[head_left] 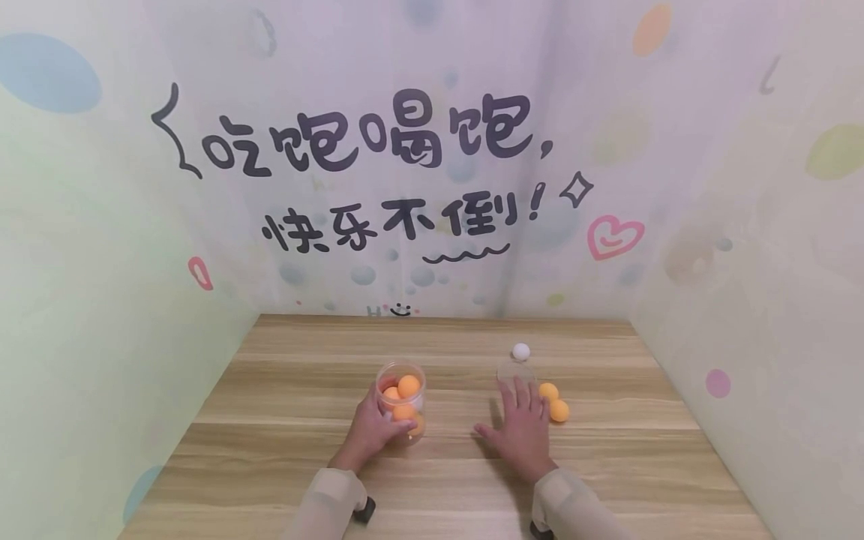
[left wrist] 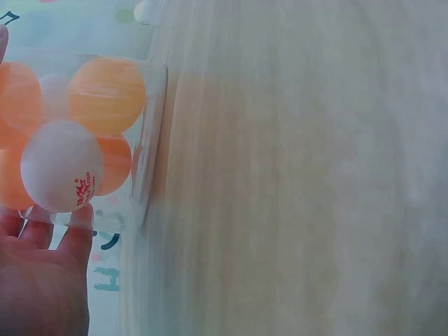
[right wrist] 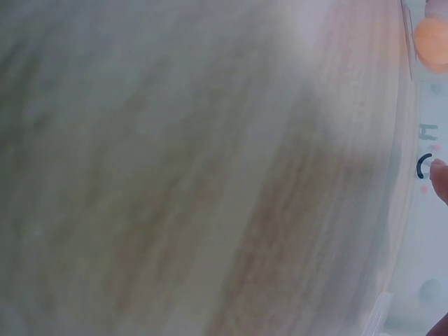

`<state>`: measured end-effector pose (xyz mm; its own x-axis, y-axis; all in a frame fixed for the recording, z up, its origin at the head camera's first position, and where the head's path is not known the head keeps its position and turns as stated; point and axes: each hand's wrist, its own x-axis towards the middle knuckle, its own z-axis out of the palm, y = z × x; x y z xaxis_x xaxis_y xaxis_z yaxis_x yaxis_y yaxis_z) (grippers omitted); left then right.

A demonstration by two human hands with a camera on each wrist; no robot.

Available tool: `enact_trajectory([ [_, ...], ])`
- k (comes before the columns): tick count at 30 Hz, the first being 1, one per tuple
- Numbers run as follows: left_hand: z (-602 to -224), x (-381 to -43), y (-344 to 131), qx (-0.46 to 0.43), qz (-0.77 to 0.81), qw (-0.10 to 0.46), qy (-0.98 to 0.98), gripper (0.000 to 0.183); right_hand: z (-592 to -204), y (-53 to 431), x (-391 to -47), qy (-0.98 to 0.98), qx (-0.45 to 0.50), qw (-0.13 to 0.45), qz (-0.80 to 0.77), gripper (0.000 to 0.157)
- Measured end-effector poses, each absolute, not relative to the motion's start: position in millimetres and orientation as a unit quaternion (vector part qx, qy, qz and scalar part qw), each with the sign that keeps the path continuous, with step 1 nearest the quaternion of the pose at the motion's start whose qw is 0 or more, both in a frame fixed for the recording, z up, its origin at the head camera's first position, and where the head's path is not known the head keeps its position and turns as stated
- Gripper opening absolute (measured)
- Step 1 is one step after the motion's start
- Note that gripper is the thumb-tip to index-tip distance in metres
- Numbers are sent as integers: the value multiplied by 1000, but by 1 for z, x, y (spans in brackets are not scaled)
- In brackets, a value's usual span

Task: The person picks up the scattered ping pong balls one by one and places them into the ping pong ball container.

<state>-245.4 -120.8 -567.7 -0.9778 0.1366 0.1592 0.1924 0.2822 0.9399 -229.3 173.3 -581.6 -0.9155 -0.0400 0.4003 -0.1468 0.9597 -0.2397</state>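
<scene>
Pale sleeves (head_left: 331, 499) reach over a wood-grain table (head_left: 445, 487), a dark band (head_left: 365, 510) at one wrist, as a person works with a jar of balls. The left hand (head_left: 370, 433) grips the clear jar (head_left: 424, 391), fingers curled round its side and thumb across the near face; the jar stands upright, or nearly so, with orange balls (head_left: 408, 386) and white balls (left wrist: 59, 168) inside. To its right, the right hand (head_left: 523, 435) is spread, fingers nearly straight, over the near side of a clear lid (head_left: 515, 370). Just beside those fingers, a pair of loose orange balls (head_left: 559, 410) lies on the table; beyond the lid is a loose white ball (head_left: 520, 352). A wall (head_left: 405, 45) with dark lettering closes the scene. Judging by how things lie, the work looks partway through: most of the balls are in the jar, three are out and the lid is off. The balls inside overlap, so their number cannot be told. The right fingers cover part of the lid, and whether they touch it is unclear. The left wrist view cuts off one side of the jar; the right wrist view is mostly blurred table, with little of the hand at its edge.
</scene>
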Motion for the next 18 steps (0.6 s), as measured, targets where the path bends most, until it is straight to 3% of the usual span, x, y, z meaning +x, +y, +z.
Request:
enact_trajectory([
  [18,-566,-245,-121,-103,-591,16,-800,91,-580,188,-232,-968,-11,208,142,104],
])
